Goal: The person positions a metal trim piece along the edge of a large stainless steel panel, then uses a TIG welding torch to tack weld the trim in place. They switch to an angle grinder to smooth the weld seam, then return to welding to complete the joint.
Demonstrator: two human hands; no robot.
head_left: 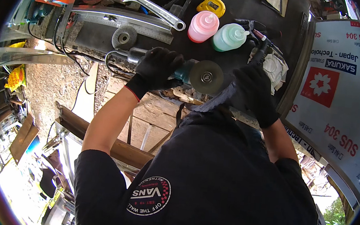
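Note:
My left hand, in a black glove, is closed round the body of an angle grinder. The grinder's round, dull disc faces up over the bench's near edge, and its cord trails off to the left. Right of the disc is my right hand, also gloved in black. Its fingers blend into the dark bench, so their grip is unclear. A grey cloth runs from beside this hand to below the disc. A black tool handle touches or lies just beyond the right hand's far side.
On the dark bench are a pink bottle, a green bottle, a yellow tape measure, a wrench, a loose grinding wheel and a white rag. A film-covered metal sheet stands right. A steel beam crosses lower left.

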